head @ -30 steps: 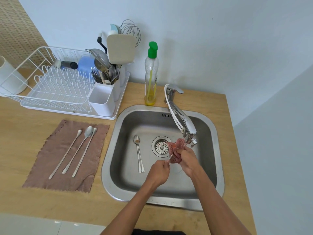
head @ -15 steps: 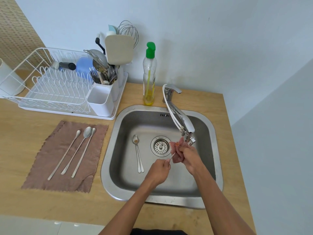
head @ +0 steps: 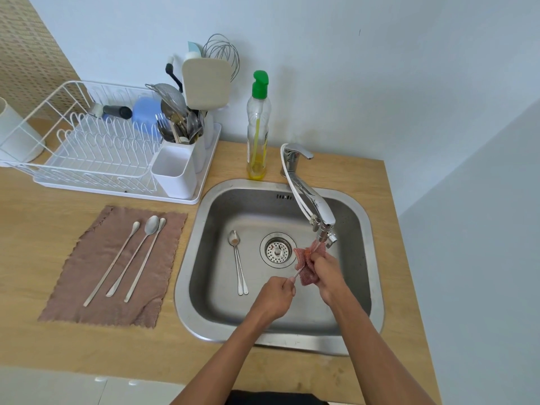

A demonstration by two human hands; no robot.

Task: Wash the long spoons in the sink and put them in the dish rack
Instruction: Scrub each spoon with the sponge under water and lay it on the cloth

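The left hand [head: 274,296] pinched the thin silver long spoon [head: 297,273] by its handle, steady over the steel sink [head: 187,273]; the right hand [head: 327,271] squeezed a pink net scrubber [head: 305,266] round it, to rub it clean.

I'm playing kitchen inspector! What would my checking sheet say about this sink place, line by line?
Surface: wooden counter with a steel sink set in it.
Job's things: three long spoons on a brown cloth; what look like two more spoons on the sink floor; one held spoon; white dish rack at the back left.
Clutter: soap bottle; caddy full of utensils.
Hands: left hand grips the held spoon's handle; right hand squeezes a pink scrubber around its other end, under the tap.
Cables: nothing seen; only a white hose along the tap.
Surroundings: pale wall; white tub at the far left.
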